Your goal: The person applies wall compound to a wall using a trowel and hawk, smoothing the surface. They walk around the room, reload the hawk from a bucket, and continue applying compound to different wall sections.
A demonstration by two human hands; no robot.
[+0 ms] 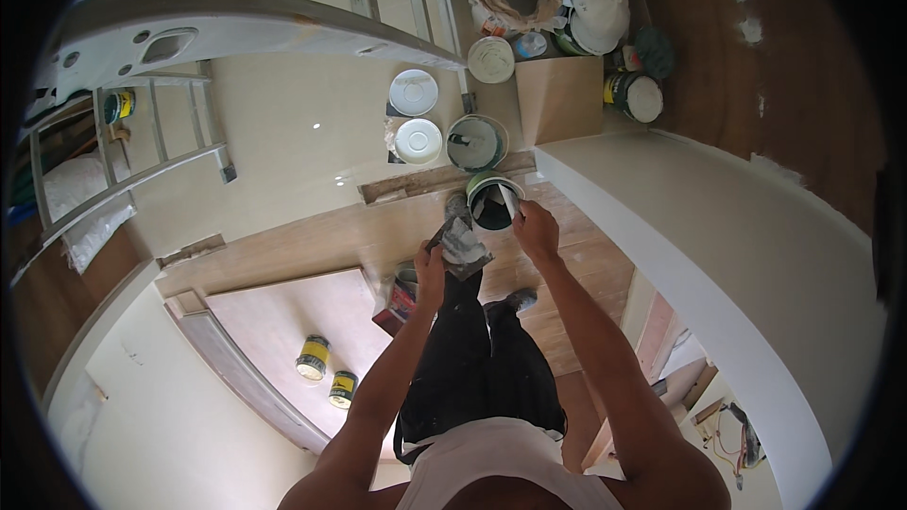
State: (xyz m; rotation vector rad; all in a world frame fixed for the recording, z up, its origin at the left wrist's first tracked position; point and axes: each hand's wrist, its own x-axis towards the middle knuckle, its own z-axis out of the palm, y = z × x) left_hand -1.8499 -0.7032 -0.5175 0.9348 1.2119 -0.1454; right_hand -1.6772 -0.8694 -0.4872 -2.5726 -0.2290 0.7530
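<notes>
My left hand [431, 269] is closed around a wide putty knife [477, 265], its broad dark blade carrying a lump of greyish-white filler [463, 244]. My right hand [537, 229] grips a second putty knife [510, 198], whose pale blade slants at the right rim of an open bucket [475, 191]. The inside of this bucket looks dark, with grey smears. Just beyond it stands another bucket [504, 140] of pale grey material with a dark-handled tool lying in it. Two white lids [419, 141] [414, 93] lie to its left.
An aluminium ladder [283, 26] spans the upper left. An open paper sack [491, 5], tubs and a cardboard sheet [559, 99] crowd the far right. A low white wall [680, 236] runs along my right. Yellow-black tins [313, 357] stand on a pale board [274, 321] at left.
</notes>
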